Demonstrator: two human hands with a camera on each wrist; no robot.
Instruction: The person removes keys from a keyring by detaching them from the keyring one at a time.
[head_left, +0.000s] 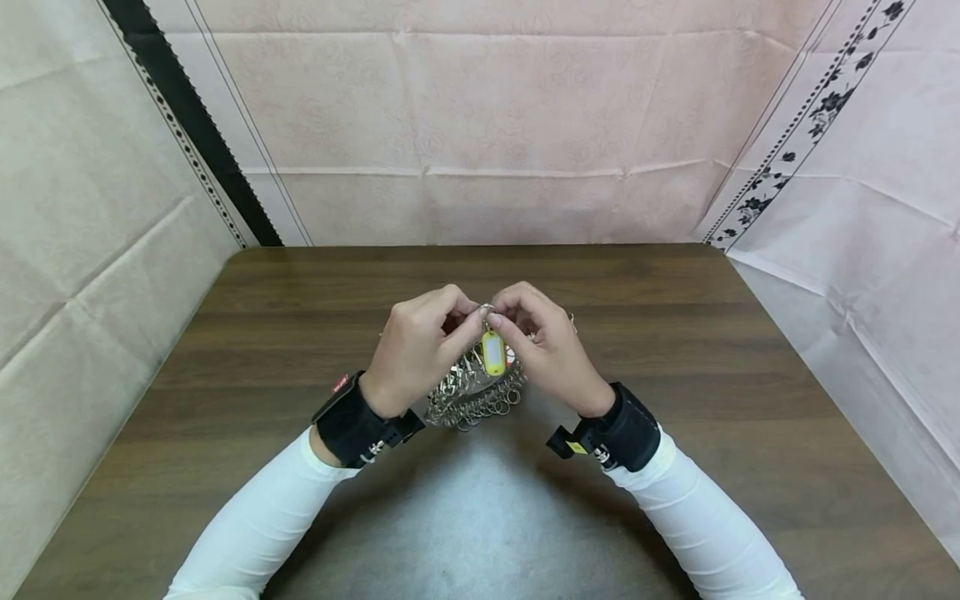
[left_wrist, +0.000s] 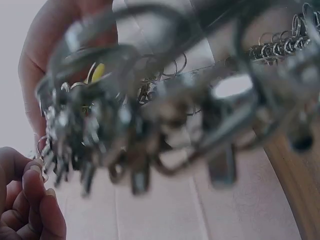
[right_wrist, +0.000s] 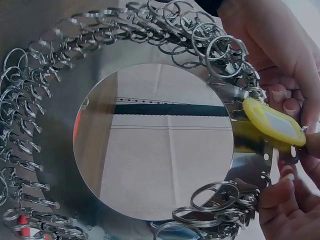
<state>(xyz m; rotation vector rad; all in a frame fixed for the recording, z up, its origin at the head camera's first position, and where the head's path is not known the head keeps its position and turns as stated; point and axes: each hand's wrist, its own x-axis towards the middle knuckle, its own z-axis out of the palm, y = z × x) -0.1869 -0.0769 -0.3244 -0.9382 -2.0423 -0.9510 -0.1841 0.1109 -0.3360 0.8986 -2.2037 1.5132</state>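
Note:
My left hand [head_left: 422,346] and right hand [head_left: 550,346] meet over the middle of the table, thumbs and fingertips pinching at a small key ring [head_left: 487,308]. From it hangs a yellow key tag [head_left: 494,353] with a white label, also seen as a tag [right_wrist: 250,107] beside the fingers in the right wrist view. Below the hands is a flat metal plate [right_wrist: 57,150] with a large round hole, its edge lined with many key rings [right_wrist: 225,52]. Blurred key rings [left_wrist: 140,175] fill the left wrist view. Fingertips hide part of the pinched ring.
The brown wooden table [head_left: 300,300] reaches back to a pale cloth wall [head_left: 487,125], with cloth at both sides. A red and white piece [head_left: 511,356] shows beside the yellow tag. Black bands [head_left: 626,427] wrap both wrists.

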